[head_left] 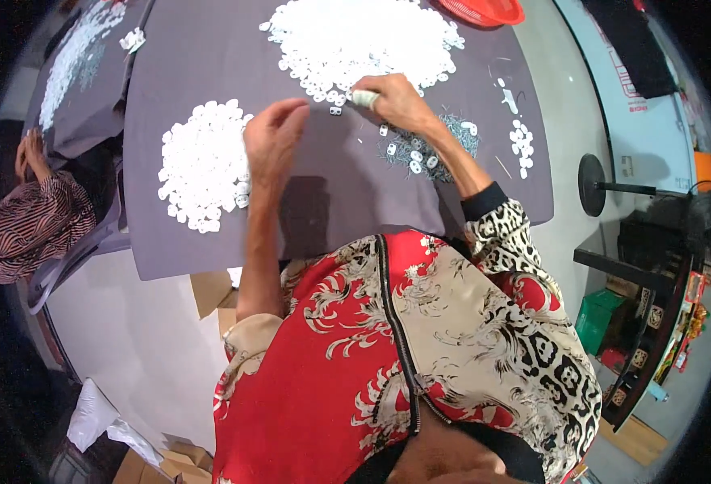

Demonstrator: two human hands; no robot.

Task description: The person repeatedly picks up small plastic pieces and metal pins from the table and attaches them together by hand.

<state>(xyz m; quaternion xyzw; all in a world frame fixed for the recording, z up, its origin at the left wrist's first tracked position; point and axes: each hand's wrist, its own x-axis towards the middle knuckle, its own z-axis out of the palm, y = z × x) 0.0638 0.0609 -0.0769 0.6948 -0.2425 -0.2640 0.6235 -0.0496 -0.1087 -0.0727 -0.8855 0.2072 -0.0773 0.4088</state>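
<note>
Red patterned jacket with a black zip fills the bottom of the view, closest to the lens; both forearms run up from it onto the grey table.

Landmark: big white pile of small white plastic pieces at the far middle of the table.

- Right hand: at the near edge of the big white pile, touching its fringe. Fingers curled down, tips close together; index tip wrapped in a pale finger cover. Cannot tell whether a piece is pinched under the tips.
- Single white piece: on the cloth just beside the right fingertips, just clear of the pile's near edge.
- Left hand: nearer than the big pile and left of the right hand, blurred. Fingers loosely bent, partly open; nothing visible in it, though the blur hides detail.
- Smaller white pile: near-left of the big pile, touching the left hand's outer side.
- Grey metal bits in a dark heap: near-right of the big pile, under the right wrist, a few white pieces mixed in.
- Short white row: far right of the heap, near the table edge.
- Red basket: right of the big pile, at the table's far rim.
- Another person in a striped sleeve: well left of the big pile, at a second grey table carrying its own white scatter.
</note>
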